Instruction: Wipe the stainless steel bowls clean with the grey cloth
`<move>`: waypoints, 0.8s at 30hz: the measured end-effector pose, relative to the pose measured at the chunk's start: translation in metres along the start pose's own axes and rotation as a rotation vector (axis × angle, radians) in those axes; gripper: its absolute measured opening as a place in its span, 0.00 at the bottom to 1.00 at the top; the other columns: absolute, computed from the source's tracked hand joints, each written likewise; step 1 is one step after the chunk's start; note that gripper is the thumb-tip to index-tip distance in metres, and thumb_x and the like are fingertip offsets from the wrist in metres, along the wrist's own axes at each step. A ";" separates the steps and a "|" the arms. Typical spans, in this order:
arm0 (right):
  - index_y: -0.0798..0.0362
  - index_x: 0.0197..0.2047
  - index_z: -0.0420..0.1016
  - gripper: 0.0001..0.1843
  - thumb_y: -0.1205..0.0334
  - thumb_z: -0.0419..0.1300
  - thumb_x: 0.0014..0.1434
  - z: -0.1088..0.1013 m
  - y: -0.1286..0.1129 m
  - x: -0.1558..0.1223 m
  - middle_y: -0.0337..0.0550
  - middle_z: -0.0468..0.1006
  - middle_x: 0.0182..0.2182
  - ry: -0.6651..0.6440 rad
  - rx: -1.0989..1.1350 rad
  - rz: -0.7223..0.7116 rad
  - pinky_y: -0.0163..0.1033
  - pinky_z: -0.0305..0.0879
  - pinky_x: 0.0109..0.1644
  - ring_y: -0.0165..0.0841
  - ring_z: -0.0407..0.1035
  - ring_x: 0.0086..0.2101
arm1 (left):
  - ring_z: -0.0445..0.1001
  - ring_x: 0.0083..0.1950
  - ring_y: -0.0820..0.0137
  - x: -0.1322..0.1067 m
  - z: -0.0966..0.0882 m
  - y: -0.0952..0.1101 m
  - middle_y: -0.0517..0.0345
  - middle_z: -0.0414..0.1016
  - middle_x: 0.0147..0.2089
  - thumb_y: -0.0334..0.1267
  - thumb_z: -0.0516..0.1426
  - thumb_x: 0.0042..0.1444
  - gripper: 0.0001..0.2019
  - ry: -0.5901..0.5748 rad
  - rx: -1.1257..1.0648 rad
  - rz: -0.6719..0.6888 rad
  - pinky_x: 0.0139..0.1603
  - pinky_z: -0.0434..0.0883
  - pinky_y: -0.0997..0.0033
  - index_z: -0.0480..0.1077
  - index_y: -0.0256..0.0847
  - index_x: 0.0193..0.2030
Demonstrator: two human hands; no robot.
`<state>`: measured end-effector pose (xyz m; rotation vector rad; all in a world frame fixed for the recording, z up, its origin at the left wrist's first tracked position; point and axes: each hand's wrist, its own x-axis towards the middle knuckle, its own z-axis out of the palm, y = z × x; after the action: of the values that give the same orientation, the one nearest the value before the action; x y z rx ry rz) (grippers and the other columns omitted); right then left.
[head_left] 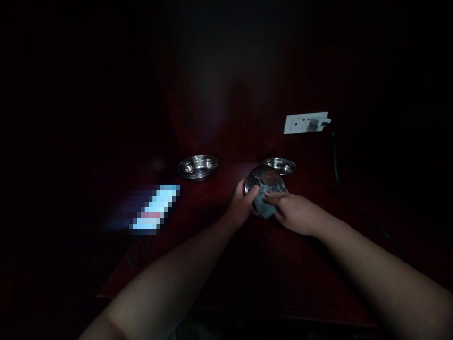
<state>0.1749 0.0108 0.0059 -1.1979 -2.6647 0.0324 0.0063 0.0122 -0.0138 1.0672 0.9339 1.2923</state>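
Tilted up over the dark red table, a shiny metal bowl (264, 173) is gripped at its left rim by my left hand (241, 205), thumb over the edge. My right hand (295, 212) presses a grey-green cloth (265, 205) against the inside of this bowl, its fingers closed on the fabric. Just behind it lies another metal bowl (283, 165), partly covered by the held one. To the left sits a stack of metal bowls (198, 166). The underside of the held bowl is hidden.
A lit, pixelated phone-like screen (157, 208) lies at the left, a thin cable (130, 257) near it. On the back wall is a white power socket (297, 123) with a plug in it; a dark cord (335, 160) runs down to the right. The surroundings are very dark.
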 end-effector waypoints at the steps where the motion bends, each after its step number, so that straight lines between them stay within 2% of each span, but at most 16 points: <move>1: 0.62 0.54 0.73 0.23 0.68 0.53 0.56 0.000 0.000 0.000 0.60 0.71 0.57 -0.003 0.007 0.001 0.48 0.59 0.62 0.45 0.65 0.57 | 0.72 0.53 0.59 0.000 0.000 -0.001 0.46 0.72 0.54 0.48 0.59 0.53 0.29 0.004 0.003 -0.002 0.54 0.69 0.57 0.60 0.42 0.61; 6: 0.58 0.50 0.75 0.20 0.68 0.52 0.56 -0.003 -0.001 0.000 0.56 0.71 0.57 -0.052 0.052 0.015 0.47 0.61 0.61 0.44 0.66 0.56 | 0.72 0.55 0.58 -0.001 -0.001 0.000 0.45 0.71 0.56 0.49 0.59 0.53 0.31 -0.006 0.014 0.000 0.54 0.69 0.55 0.59 0.42 0.62; 9: 0.56 0.48 0.76 0.19 0.68 0.52 0.55 -0.006 -0.002 0.000 0.53 0.74 0.54 -0.073 0.096 0.040 0.46 0.63 0.58 0.43 0.70 0.52 | 0.71 0.56 0.57 -0.003 -0.001 0.002 0.45 0.69 0.58 0.47 0.61 0.52 0.34 -0.049 0.051 -0.011 0.55 0.68 0.53 0.56 0.44 0.63; 12: 0.54 0.43 0.77 0.16 0.69 0.51 0.55 -0.008 -0.003 0.001 0.49 0.80 0.44 -0.100 0.190 0.054 0.43 0.68 0.48 0.38 0.75 0.41 | 0.69 0.58 0.56 -0.004 -0.002 0.002 0.43 0.68 0.59 0.45 0.63 0.49 0.40 -0.095 0.090 -0.007 0.57 0.67 0.51 0.51 0.45 0.66; 16: 0.54 0.37 0.76 0.12 0.69 0.51 0.55 -0.008 -0.002 0.001 0.45 0.80 0.32 -0.114 0.315 0.058 0.40 0.67 0.39 0.35 0.72 0.31 | 0.67 0.60 0.54 -0.004 -0.003 0.000 0.42 0.65 0.61 0.44 0.65 0.47 0.44 -0.122 0.116 0.027 0.58 0.65 0.49 0.48 0.45 0.68; 20: 0.53 0.34 0.75 0.12 0.71 0.51 0.54 -0.008 0.000 0.001 0.41 0.79 0.31 -0.120 0.459 -0.024 0.39 0.66 0.39 0.32 0.71 0.31 | 0.66 0.61 0.54 -0.002 -0.004 -0.002 0.43 0.65 0.62 0.45 0.65 0.47 0.44 -0.093 0.096 0.052 0.59 0.64 0.50 0.48 0.46 0.68; 24: 0.53 0.34 0.75 0.11 0.71 0.51 0.54 -0.009 0.000 0.001 0.39 0.78 0.30 -0.143 0.513 -0.054 0.39 0.65 0.40 0.32 0.70 0.31 | 0.66 0.60 0.55 0.000 -0.005 -0.004 0.44 0.67 0.60 0.46 0.62 0.50 0.39 -0.057 0.118 0.074 0.60 0.63 0.52 0.52 0.45 0.67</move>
<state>0.1762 0.0111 0.0153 -0.9802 -2.5637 0.7675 0.0022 0.0126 -0.0187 1.2338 0.9445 1.2730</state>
